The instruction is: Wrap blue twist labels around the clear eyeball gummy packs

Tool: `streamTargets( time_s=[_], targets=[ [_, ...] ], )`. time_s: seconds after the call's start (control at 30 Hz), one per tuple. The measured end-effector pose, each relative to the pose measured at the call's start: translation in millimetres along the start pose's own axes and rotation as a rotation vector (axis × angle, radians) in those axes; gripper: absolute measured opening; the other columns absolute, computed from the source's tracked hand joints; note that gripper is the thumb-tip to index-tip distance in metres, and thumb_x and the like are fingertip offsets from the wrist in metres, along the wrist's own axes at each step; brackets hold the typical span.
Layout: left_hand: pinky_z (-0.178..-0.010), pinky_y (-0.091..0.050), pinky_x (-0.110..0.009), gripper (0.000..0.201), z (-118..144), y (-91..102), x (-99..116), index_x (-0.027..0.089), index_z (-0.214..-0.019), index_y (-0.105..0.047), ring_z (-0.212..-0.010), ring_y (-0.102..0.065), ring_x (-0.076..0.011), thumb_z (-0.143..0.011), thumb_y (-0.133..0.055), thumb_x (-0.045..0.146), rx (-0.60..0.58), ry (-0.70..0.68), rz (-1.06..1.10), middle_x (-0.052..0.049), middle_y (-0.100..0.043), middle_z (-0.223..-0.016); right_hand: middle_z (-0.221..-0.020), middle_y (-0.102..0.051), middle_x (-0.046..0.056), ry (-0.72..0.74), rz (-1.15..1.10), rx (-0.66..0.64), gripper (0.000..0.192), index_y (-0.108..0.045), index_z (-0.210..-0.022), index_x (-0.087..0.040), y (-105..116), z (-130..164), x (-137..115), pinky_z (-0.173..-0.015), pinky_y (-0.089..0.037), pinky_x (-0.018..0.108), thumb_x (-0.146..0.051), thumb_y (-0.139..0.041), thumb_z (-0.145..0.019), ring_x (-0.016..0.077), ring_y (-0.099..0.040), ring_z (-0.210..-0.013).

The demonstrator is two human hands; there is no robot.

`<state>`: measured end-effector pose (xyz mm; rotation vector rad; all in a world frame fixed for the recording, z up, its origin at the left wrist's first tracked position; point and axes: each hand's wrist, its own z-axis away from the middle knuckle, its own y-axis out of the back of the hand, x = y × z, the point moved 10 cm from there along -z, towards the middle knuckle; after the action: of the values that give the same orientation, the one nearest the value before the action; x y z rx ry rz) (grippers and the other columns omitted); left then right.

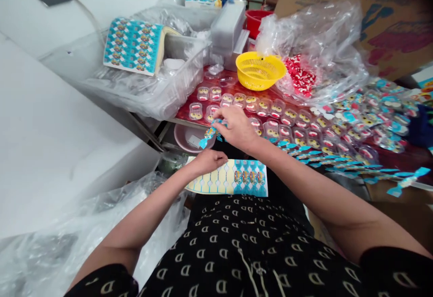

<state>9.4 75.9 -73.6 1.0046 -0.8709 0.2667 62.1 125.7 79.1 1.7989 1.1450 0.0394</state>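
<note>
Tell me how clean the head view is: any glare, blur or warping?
Head view: even, soft light; white glare on the crumpled clear plastic bag; straight edges bow toward the corners; the right hand pinching a blue printed sticker is slightly soft, the yellow plastic basket sharp.

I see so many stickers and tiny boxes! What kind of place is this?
Probably a small packing workshop. Rows of little clear cases cover the table, a sticker sheet lies on the lap, and the right hand holds a sticker.
</note>
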Motion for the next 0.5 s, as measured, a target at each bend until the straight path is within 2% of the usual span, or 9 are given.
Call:
streamTargets(
  time_s=[0.1, 0.2, 0.37, 0.5],
  targets=[
    [-0.070, -0.041, -0.027, 0.022, 4.3, 5.2, 4.6, 0.018, -0.087, -0.074, -0.072, -0.061, -0.0159, -0.090, -0.054, 0.026, 0.012, -0.023, -0.029, -0.005, -0.075, -0.082, -0.098, -0.073, 0.007, 0.051, 0.120, -0.128, 0.013, -0.064, -0.100, -0.019, -40.6, -9.0, -2.6, -0.109, -0.034, 0.050, -0.013, -0.059, -0.090, 0.0255, -0.064, -0.098],
    [-0.068, -0.040, -0.028, 0.019, 6.2, 7.7, 7.2, 0.017, -0.085, -0.072, -0.068, -0.058, -0.0156, -0.087, -0.053, 0.020, 0.027, -0.032, -0.048, -0.004, -0.072, -0.078, -0.099, -0.073, 0.008, 0.101, 0.248, -0.218, 0.016, -0.065, -0.105, -0.018, -62.4, -11.0, -4.0, -0.114, -0.028, 0.055, -0.012, -0.057, -0.092, 0.0268, -0.062, -0.100],
    [-0.072, -0.041, -0.029, 0.020, 4.0, 7.1, 8.3, 0.017, -0.087, -0.072, -0.071, -0.059, -0.0172, -0.086, -0.052, 0.019, 0.047, -0.032, -0.053, -0.005, -0.072, -0.080, -0.097, -0.070, 0.009, 0.162, 0.391, -0.289, 0.024, -0.066, -0.106, -0.016, -77.6, -12.2, -5.8, -0.119, -0.022, 0.062, -0.008, -0.045, -0.099, 0.0271, -0.059, -0.099],
    [-0.073, -0.043, -0.028, 0.027, 2.8, 2.5, 6.8, 0.018, -0.095, -0.075, -0.075, -0.062, -0.0178, -0.092, -0.052, 0.032, 0.007, -0.038, 0.010, -0.005, -0.074, -0.084, -0.098, -0.071, 0.009, 0.134, 0.393, -0.295, 0.031, -0.067, -0.111, -0.016, -80.5, -15.1, -4.7, -0.123, -0.019, 0.064, -0.009, -0.038, -0.103, 0.0267, -0.059, -0.101]
  ],
)
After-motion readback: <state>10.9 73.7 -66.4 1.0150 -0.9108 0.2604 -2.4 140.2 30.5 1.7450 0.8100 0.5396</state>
